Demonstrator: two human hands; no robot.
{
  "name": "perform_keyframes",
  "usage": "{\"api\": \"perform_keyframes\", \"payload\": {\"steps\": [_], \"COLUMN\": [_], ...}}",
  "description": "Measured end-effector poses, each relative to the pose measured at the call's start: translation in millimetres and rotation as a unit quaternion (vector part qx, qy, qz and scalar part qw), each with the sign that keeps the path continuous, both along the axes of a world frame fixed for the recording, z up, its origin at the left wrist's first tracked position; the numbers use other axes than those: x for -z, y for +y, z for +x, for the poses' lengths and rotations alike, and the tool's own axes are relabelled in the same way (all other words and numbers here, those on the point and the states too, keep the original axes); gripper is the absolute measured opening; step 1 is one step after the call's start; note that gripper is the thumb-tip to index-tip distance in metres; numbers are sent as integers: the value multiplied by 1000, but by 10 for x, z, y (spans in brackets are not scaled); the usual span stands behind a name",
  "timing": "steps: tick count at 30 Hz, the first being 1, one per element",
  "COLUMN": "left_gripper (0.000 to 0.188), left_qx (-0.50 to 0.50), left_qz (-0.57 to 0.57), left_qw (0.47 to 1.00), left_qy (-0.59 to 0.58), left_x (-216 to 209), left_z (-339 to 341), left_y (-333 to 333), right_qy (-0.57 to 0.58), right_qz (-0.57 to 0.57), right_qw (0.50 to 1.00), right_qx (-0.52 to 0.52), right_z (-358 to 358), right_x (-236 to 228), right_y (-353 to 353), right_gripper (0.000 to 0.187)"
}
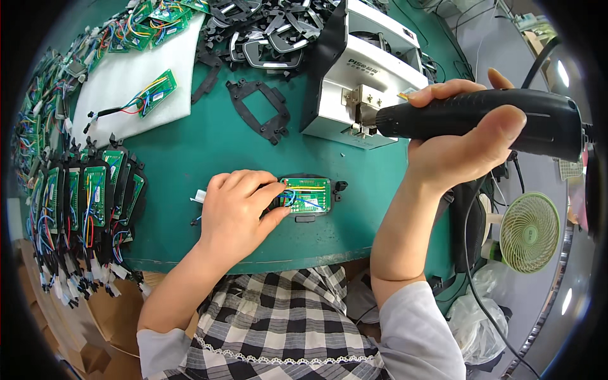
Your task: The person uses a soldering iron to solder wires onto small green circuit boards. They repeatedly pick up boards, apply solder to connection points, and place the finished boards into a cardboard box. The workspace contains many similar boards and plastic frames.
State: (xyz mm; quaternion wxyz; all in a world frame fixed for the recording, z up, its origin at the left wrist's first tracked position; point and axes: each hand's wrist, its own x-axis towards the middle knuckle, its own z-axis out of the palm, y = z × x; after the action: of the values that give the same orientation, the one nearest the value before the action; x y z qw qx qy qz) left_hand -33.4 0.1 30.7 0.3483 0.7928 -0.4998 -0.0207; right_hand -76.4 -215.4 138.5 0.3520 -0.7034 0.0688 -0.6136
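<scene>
Fingers and thumb of my left hand (235,212) are closed on the left end of a green circuit board (313,197) set in a black plastic frame, flat on the table in front of me. Coloured wires cross the board, and a white connector (200,196) shows beyond the hand. A black electric screwdriver (478,115) lies in the grip of my right hand (453,155), held nearly level. Its nose points left at the metal outlet of a white and black screw feeder (329,104); the bit's very tip is hard to see there.
One loose black frame (278,115) lies left of the feeder, with a pile of frames (269,41) behind. A wired board (158,95) rests on white foam (114,85). Framed boards (95,190) stack at left. The screwdriver's cable (467,253) hangs right, near a green fan (529,232).
</scene>
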Motion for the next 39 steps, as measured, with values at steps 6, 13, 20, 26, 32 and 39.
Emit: {"api": "perform_keyframes", "payload": {"steps": [6, 13, 20, 26, 32, 39], "left_gripper": [29, 29, 27, 27, 26, 25], "left_qx": [0, 3, 6, 2, -10, -14], "left_qz": [-3, -10, -26, -22, -20, -24], "left_qw": [1000, 1000, 1000, 1000, 999, 999], "left_qy": [-15, -16, -11, -21, -33, -27], "left_x": [-1, -3, 41, 65, 56, 86], "left_z": [-3, -5, -2, -1, -10, -10], "left_y": [15, 11, 23, 26, 29, 23], "right_qy": [47, 34, 39, 133, 126, 133], "right_qz": [12, 10, 186, 141, 92, 95], "right_qw": [996, 987, 969, 956, 965, 940], "right_qx": [-74, -155, -155, -219, -213, -299], "right_z": [-28, -56, -27, 91, 183, 182], "right_x": [-6, 25, 96, 355, 472, 542], "right_y": [-44, -186, 182, 572, 664, 731], "right_gripper": [86, 83, 81, 83, 79, 85]}}
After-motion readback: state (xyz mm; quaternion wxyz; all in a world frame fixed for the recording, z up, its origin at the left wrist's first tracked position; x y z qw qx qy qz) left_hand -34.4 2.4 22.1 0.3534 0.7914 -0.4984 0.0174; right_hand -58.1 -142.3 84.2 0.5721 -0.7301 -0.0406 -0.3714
